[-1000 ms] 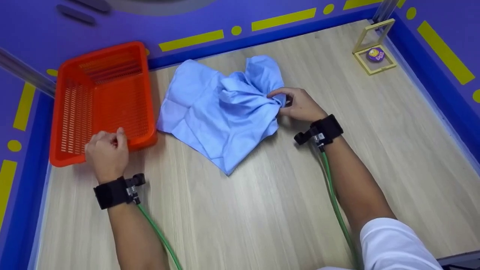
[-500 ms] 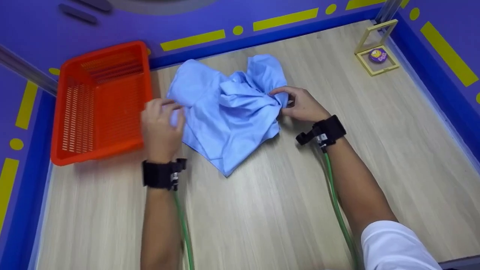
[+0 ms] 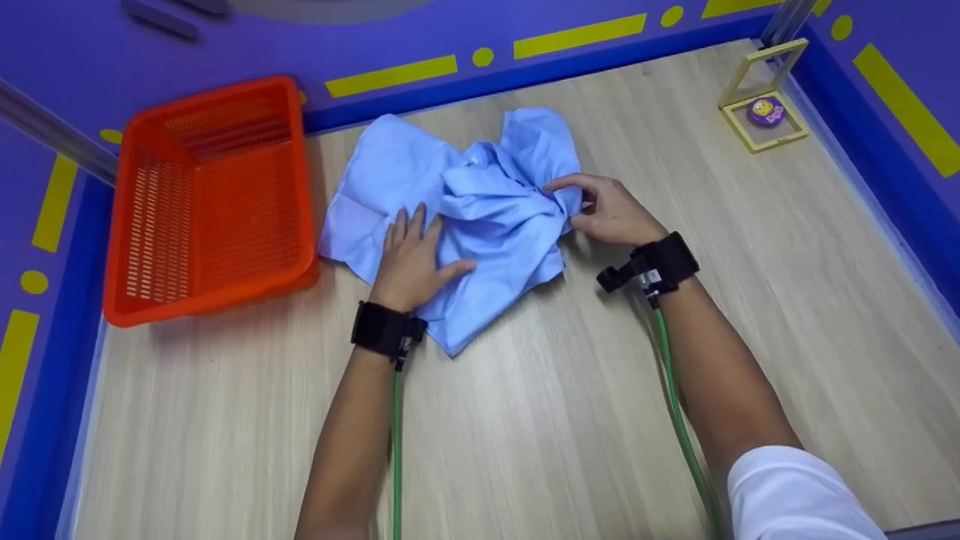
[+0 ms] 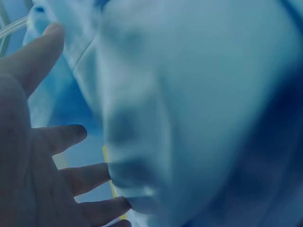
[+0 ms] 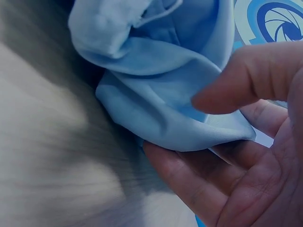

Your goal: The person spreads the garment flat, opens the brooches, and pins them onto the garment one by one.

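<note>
Head cam first: there's a crumpled light-blue fabric cloth [image 3: 499, 244] sitting on a pale wood-grain bench [image 3: 562, 420], roughly mid-bench, all bunched folds on its right side and flatter on the left, with one corner pointing back at the person. Both hands are on it.

Left hand [image 3: 411, 262] is laid over the near-left part of the cloth, fingers spread, thumb stuck out to the side, so that grip is wide and not holding anything. Left wrist cam backs that up: splayed fingers right up against the fabric, though I can't tell how hard they're pressing.

Right hand [image 3: 611, 210] has the bunched right edge. Its grip is narrow and holding the cloth; right wrist cam shows the thumb over the fabric and the fingers curled under the hem.

Each wrist wears a black strap [image 3: 379, 328] with a little camera on it and a green cable [image 3: 397, 450] running back along the arm. There's a white fabric sleeve [image 3: 795, 487] on the right arm too.

Other stuff: a rectangular orange-red plastic basket [image 3: 240, 217] with slotted sides is just left of the cloth. Way over in the far right corner there's a pale yellow hinged square frame [image 3: 780, 141], one half tipped up, with a small purple-and-yellow badge [image 3: 766, 111] in the flat half.
</note>
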{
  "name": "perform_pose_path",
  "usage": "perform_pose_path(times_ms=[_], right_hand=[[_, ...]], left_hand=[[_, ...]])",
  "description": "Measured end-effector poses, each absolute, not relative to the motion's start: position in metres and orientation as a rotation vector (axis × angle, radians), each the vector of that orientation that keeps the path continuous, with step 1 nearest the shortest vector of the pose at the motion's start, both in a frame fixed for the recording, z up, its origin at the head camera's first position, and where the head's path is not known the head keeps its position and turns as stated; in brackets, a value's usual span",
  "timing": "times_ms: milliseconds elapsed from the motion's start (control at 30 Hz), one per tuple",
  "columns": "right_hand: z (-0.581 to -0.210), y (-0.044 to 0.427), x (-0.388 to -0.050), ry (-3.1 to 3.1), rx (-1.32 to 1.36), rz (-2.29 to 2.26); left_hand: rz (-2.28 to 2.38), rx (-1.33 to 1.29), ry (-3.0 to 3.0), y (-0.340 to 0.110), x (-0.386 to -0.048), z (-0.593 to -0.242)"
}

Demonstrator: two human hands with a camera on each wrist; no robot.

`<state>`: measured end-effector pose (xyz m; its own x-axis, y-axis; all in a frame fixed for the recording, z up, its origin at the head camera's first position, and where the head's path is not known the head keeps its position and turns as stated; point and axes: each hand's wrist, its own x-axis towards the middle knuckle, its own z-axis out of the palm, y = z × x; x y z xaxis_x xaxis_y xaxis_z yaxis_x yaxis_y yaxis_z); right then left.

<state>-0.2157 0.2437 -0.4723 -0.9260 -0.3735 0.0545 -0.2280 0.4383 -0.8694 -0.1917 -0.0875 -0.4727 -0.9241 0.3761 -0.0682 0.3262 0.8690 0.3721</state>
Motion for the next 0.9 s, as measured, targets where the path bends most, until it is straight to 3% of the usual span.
perform_pose_path(times_ms=[400,767,900], right_hand=[[-0.462,0.252,-0.214,2.558,-0.475,-1.461],[-0.437,0.239,-0.232,2.978,-0.208,-1.16],[-0.435,0.221,-0.252,3.064,-0.377,-0.863]], left_hand=[[0.382,0.447,2.777,-0.087,-0.189,-0.473],[0.312,0.481,2.739,-0.087,-0.192,-0.466],[0.291,0.503,2.71,-0.087,-0.194,-0.463]])
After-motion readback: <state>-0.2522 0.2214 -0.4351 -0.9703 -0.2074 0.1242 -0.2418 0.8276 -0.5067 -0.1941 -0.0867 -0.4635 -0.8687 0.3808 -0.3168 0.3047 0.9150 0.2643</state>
